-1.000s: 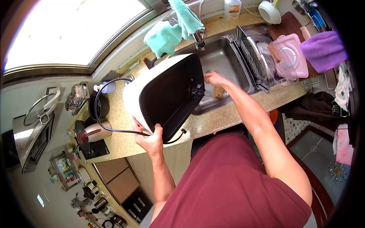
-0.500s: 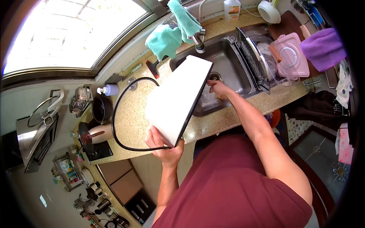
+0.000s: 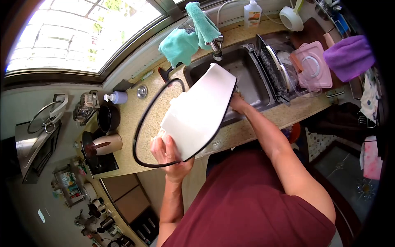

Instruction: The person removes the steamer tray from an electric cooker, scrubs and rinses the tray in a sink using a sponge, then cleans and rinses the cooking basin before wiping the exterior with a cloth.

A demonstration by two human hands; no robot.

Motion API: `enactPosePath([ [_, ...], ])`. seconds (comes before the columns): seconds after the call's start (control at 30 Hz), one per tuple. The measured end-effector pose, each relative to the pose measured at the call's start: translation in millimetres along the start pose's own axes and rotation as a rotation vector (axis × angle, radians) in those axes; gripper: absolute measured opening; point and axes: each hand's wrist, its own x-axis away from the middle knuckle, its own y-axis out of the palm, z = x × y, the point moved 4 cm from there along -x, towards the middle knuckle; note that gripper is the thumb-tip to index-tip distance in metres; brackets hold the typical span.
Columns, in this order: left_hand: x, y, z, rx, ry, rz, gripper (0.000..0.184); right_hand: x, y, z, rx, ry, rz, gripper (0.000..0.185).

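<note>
A white panel (image 3: 200, 113) with a black edge is held tilted over the counter and the near left part of the sink (image 3: 249, 88). From its left side bulges a thin black loop (image 3: 136, 133), like a cord or rubber strip. My left hand (image 3: 170, 156) is closed around the panel's lower left end, fingers on the white face, beside the loop. My right hand (image 3: 238, 102) is at the panel's right edge above the sink. Its fingers are hidden behind the panel, so their grip does not show.
A faucet (image 3: 217, 51) draped with teal cloths (image 3: 179, 46) stands behind the sink. A dish rack (image 3: 272, 70) with plates and a pink lid (image 3: 317, 68) is on the right. A drain strainer (image 3: 142, 91), black pot (image 3: 109, 118) and kettle (image 3: 108, 144) are on the left.
The panel has turned to show more of its white face and shifted slightly right, with the loop moving along. My right hand has moved down, its fingers now behind the panel.
</note>
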Motion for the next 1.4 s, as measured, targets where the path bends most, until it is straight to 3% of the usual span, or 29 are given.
enactPosePath([
  [0.07, -7.5, -8.0, -8.6, 0.004, -0.017, -0.002, 0.092, -8.9, 2.5, 4.2, 0.056, -0.009, -0.108, 0.054],
  [0.1, -11.8, -10.2, -13.0, 0.011, -0.01, -0.009, 0.092, 28.6, -0.2, -53.8, 0.266, 0.043, -0.06, 0.054],
  [0.13, -16.0, -11.7, -16.9, 0.018, -0.003, -0.016, 0.093, 24.9, -2.0, -49.0, 0.267, 0.044, -0.061, 0.054],
  [0.2, -22.0, -12.6, -22.8, 0.034, 0.005, -0.019, 0.092, -1.6, -13.0, -23.3, 0.455, -0.13, -0.042, 0.051],
  [0.23, -23.0, -13.1, -25.1, 0.049, 0.017, -0.027, 0.092, -40.7, -25.4, 25.2, 0.425, -0.174, 0.012, 0.046],
  [0.27, -24.2, -13.3, -27.5, 0.061, 0.028, -0.032, 0.091, -36.5, -29.6, 12.2, 0.427, -0.178, 0.006, 0.046],
  [0.33, -25.3, -13.4, -30.2, 0.059, 0.02, -0.032, 0.09, -13.2, -50.1, -25.8, -0.129, 0.257, 0.035, 0.04],
  [0.37, -25.7, -12.2, -30.6, 0.054, 0.033, -0.038, 0.09, -1.6, -53.4, -39.3, -0.244, 0.178, 0.025, 0.039],
  [0.4, -25.7, -10.5, -30.2, 0.05, 0.043, -0.046, 0.09, 0.0, -59.4, -36.9, -0.233, 0.177, 0.019, 0.039],
  [0.47, -25.9, -7.0, -31.9, 0.102, 0.035, 0.0, 0.083, 2.1, -75.4, -33.4, 0.19, 0.237, 0.045, 0.042],
  [0.5, -27.0, -5.7, -32.0, 0.104, 0.047, -0.006, 0.084, 1.3, -76.3, -29.4, -0.003, 0.306, 0.074, 0.044],
  [0.6, -29.2, -4.8, -32.7, 0.119, 0.053, -0.004, 0.086, 6.5, -82.7, -42.6, 0.106, 0.284, 0.119, 0.047],
  [0.63, -30.7, -4.7, -33.4, 0.133, 0.056, -0.011, 0.086, 8.4, -83.4, -48.3, -0.15, 0.306, 0.233, 0.043],
  [0.67, -32.4, -4.1, -34.3, 0.148, 0.06, -0.016, 0.086, 2.0, -88.5, -49.2, -0.142, 0.299, 0.232, 0.043],
  [0.73, -34.1, -2.9, -36.5, 0.162, 0.059, -0.01, 0.086, -20.2, -104.5, -58.1, 0.25, -0.06, 0.209, 0.047],
  [0.77, -34.4, -2.8, -37.2, 0.175, 0.064, -0.014, 0.087, -19.3, -102.1, -72.7, 0.056, 0.013, 0.173, 0.051],
  [0.8, -35.0, -2.7, -38.0, 0.176, 0.062, -0.001, 0.087, -17.2, -99.2, -89.9, 0.065, 0.005, 0.172, 0.051],
  [0.87, -35.5, -1.2, -38.7, 0.18, 0.063, -0.008, 0.086, -5.3, -97.9, -140.1, 0.452, -0.316, 0.442, 0.051],
  [1.0, -36.0, -1.9, -41.5, 0.192, 0.055, -0.008, 0.086, 21.0, -77.6, -261.4, 0.452, -0.587, 0.587, 0.053],
  [1.03, -35.1, -2.1, -42.6, 0.192, 0.054, -0.008, 0.086, 29.8, -69.3, -297.9, 0.46, -0.761, 0.599, 0.057],
  [1.1, -35.6, -3.0, -43.7, 0.189, 0.052, 0.005, 0.086, 41.2, -48.9, -363.1, 0.335, -0.806, 0.407, 0.078],
  [1.2, -31.5, -3.6, -43.6, 0.191, 0.066, 0.01, 0.086, 32.3, -16.3, -411.0, 0.605, -0.714, 0.348, 0.099],
  [1.27, -33.8, -4.0, -44.8, 0.194, 0.083, 0.02, 0.086, 22.9, 3.6, -415.6, 0.816, -0.657, 0.363, 0.092],
  [1.4, -27.9, -6.9, -51.4, 0.196, 0.089, 0.038, 0.088, 4.8, 1.4, -402.1, 0.735, -0.685, 0.296, 0.08],
])
